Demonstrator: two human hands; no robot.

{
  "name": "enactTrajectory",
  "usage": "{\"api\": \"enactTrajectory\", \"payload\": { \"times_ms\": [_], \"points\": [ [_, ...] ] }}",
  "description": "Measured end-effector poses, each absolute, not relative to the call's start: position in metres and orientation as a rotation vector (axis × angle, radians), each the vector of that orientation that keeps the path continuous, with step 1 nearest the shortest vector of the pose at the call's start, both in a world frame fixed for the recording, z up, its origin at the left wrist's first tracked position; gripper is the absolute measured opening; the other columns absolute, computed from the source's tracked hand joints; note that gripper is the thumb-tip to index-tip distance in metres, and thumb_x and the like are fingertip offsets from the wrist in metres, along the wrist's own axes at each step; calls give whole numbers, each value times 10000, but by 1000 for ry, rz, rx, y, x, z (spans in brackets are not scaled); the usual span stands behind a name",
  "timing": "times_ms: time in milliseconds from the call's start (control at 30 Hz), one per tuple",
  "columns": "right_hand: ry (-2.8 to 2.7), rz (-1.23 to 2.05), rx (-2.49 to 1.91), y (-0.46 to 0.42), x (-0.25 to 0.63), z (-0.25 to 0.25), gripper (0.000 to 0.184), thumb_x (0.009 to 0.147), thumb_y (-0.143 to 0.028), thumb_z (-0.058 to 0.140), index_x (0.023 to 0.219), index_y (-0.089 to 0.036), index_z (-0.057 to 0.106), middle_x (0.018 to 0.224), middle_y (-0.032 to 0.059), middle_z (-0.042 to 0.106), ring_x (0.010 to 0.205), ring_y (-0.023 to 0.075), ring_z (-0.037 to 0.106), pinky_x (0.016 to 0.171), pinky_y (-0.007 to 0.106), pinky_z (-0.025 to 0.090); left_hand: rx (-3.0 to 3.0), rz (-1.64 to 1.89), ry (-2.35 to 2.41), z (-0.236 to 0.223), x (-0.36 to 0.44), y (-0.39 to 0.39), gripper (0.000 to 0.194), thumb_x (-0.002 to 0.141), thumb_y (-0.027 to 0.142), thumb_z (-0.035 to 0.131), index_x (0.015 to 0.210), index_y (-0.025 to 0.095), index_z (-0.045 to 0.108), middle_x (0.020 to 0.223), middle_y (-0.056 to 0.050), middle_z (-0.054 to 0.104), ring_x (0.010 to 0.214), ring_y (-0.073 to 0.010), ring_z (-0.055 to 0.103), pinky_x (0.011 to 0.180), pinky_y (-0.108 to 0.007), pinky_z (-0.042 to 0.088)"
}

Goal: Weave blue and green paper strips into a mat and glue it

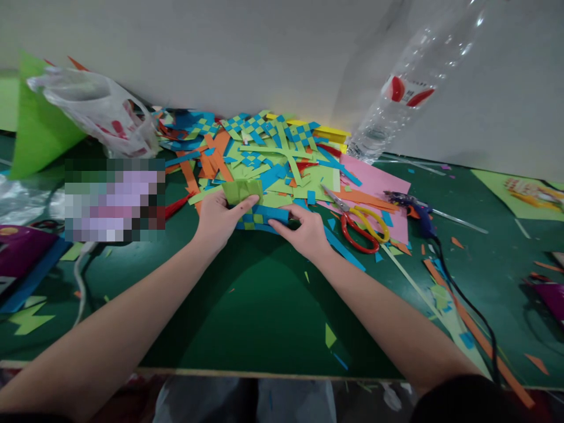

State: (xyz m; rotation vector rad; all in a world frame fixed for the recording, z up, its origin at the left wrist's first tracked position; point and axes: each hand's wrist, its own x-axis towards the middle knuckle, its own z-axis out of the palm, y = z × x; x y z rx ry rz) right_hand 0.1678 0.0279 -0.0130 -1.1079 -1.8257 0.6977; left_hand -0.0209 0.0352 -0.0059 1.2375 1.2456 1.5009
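While both hands work close over the green table [273, 317], seen in the head view, I can make out a woven blue-and-green paper piece [258, 218] at the clock's centre. The left hand [220, 220] has its thumb pressed on the green paper at the piece's upper left, its other fingers mostly hidden behind; the right hand [306, 229] pinches the blue end between thumb and forefinger. At two o'clock stands a clear plastic bottle [396, 106], its top cut off; its red-and-white label [409, 92] has characters too small for me to read. The white plastic bag [106, 111] at ten o'clock bears red print, crumpled past reading. Coarse pixels hide whatever lies at nine. Toward three o'clock are red-and-yellow scissors [361, 226], then a blue glue gun [416, 212], and cut paper strips [273, 150] heap up at twelve.
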Motion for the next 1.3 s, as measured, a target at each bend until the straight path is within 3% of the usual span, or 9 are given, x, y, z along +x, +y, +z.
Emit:
{"api": "enactTrajectory", "payload": {
  "times_ms": [133, 200, 300, 433, 533, 700, 1033, 1300],
  "points": [
    [-1805, 789, -1076, 28, 168, -11, 365, 744, -486, 757, 962, -202, 690, 896, 32, 738, 821, 193, 694, 766, 306, 554, 1173, 1548, 1187, -9, -21, 38, 301, 729, 387, 820, 952, 204, 735, 969, 25, 765, 944, -224, 691, 867, -401, 579],
    [-1846, 772, -1101, 28, 168, -10, 294, 780, -487, 725, 814, -199, 678, 772, 15, 715, 723, 178, 670, 707, 300, 537, 1112, 1561, 1151, -10, -22, 39, 327, 724, 379, 825, 974, 197, 721, 999, 8, 760, 978, -237, 690, 878, -414, 585],
    [-1830, 734, -1154, 29, 169, -10, 346, 829, -483, 679, 641, -202, 609, 651, 6, 674, 651, 169, 643, 666, 299, 510, 1061, 1565, 1101, -9, -23, 41, 379, 711, 398, 824, 1004, 191, 701, 1049, -33, 748, 1011, -250, 692, 872, -413, 594],
    [-1663, 797, -1110, 32, 171, -10, 335, 840, -501, 663, 682, -210, 615, 711, 10, 714, 699, 178, 680, 678, 295, 517, 1146, 1411, 1045, -5, -22, 39, 538, 655, 376, 844, 1126, 202, 649, 1155, -84, 712, 1063, -270, 684, 819, -376, 611],
    [-1596, 809, -1094, 35, 172, -11, 372, 813, -562, 671, 705, -210, 618, 715, 10, 707, 701, 185, 683, 663, 296, 523, 1193, 1245, 1063, -3, -20, 36, 613, 568, 312, 891, 1115, 180, 648, 1085, -103, 734, 980, -285, 711, 773, -381, 622],
    [-1584, 812, -1105, 36, 171, -13, 433, 782, -623, 669, 687, -204, 614, 697, 13, 688, 698, 188, 682, 660, 300, 539, 1259, 1184, 1132, -6, -20, 36, 504, 556, 319, 900, 978, 147, 683, 884, -84, 760, 745, -241, 729, 740, -399, 624],
    [-1555, 919, -1079, 37, 171, -13, 406, 759, -604, 700, 731, -202, 651, 746, 43, 745, 735, 215, 727, 703, 325, 570, 1290, 1272, 1141, -9, -23, 38, 513, 586, 301, 882, 1040, 171, 683, 1017, -85, 755, 888, -267, 730, 820, -407, 610],
    [-1595, 820, -1085, 36, 172, -10, 369, 790, -561, 690, 736, -196, 697, 749, 24, 722, 722, 188, 687, 676, 307, 549, 1268, 1140, 1152, -3, -21, 32, 402, 585, 366, 887, 887, 147, 739, 833, -103, 762, 742, -265, 736, 776, -429, 623]
  ]
}}
